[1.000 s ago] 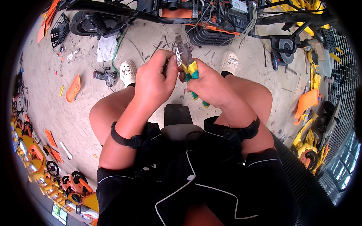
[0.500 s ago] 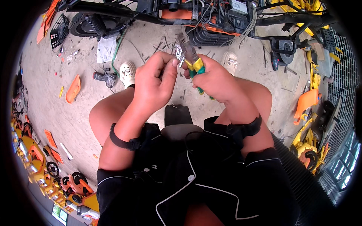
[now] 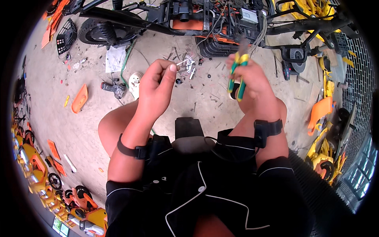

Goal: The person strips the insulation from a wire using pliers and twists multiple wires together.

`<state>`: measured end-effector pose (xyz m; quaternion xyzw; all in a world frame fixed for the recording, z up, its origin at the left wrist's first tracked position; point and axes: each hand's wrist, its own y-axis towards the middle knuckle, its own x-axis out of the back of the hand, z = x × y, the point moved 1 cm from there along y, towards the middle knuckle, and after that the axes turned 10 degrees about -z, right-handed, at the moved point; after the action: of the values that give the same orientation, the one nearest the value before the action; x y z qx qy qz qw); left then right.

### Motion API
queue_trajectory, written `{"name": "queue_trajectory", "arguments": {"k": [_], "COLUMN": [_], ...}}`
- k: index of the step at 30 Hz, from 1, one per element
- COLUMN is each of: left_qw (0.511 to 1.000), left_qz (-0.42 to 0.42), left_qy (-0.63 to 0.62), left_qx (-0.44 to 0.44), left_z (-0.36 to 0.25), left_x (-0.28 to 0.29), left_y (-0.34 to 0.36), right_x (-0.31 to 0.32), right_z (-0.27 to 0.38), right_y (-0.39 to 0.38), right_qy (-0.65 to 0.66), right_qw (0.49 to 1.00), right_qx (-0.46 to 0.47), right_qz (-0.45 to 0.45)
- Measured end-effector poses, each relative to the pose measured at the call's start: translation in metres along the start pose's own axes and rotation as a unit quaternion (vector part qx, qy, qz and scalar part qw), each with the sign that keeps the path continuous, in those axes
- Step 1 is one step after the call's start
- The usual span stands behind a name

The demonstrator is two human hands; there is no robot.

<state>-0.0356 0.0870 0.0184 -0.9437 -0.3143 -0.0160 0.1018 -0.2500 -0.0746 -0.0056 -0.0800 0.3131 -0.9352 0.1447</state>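
Thumb and fingertips of my left hand point(image 3: 158, 81) pinch a thin whitish stick-like piece point(image 3: 181, 62), whose tip points up and to the right. It is too small for me to tell its kind. To the right, my right hand point(image 3: 254, 77) is closed around pliers point(image 3: 244, 59) with green and yellow handles. Their jaws point away from me and are blurred, so whether they grip anything cannot be made out. On the floor between and beyond the hands lies a cluster of small shiny metal pieces point(image 3: 192, 74).
A partly stripped vehicle frame point(image 3: 181, 29) spans the far side, with loose cables. A cordless drill point(image 3: 114, 89) and an orange panel point(image 3: 79, 98) lie on the left. Another power tool point(image 3: 287, 70) and orange and yellow parts point(image 3: 320, 110) lie on the right.
My hands have moved apart: the right one has swung right with the pliers, away from the left. The metal pieces on the floor now show, and the whitish piece is visible in my left hand.
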Motion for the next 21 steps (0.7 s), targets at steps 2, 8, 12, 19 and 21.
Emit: {"name": "queue_trajectory", "arguments": {"k": [2,8,12,19,21], "left_qw": [0.993,0.948,0.952,0.956,0.958], "left_qz": [0.033,0.061,0.030,0.017,0.007], "left_qy": [-0.054,-0.226,-0.236,-0.249,-0.248], "left_qx": [0.100,0.214,0.195,0.153,0.143], "left_z": [0.001,0.006,0.006,0.001,-0.001], "left_x": [0.001,0.000,0.008,0.022,0.031], "left_y": [0.008,0.027,0.038,0.069,0.075], "right_x": [-0.009,-0.046,-0.042,-0.024,-0.050], "right_z": [-0.011,-0.021,-0.014,-0.026,-0.002], "right_y": [-0.002,-0.015,-0.011,0.082,0.107], "right_qy": [-0.082,-0.116,-0.116,-0.371,-0.456], "right_qw": [0.992,0.991,0.993,0.916,0.859], "right_qx": [-0.044,0.002,-0.008,0.113,0.192], "right_qz": [0.083,0.065,0.010,-0.105,-0.134]}}
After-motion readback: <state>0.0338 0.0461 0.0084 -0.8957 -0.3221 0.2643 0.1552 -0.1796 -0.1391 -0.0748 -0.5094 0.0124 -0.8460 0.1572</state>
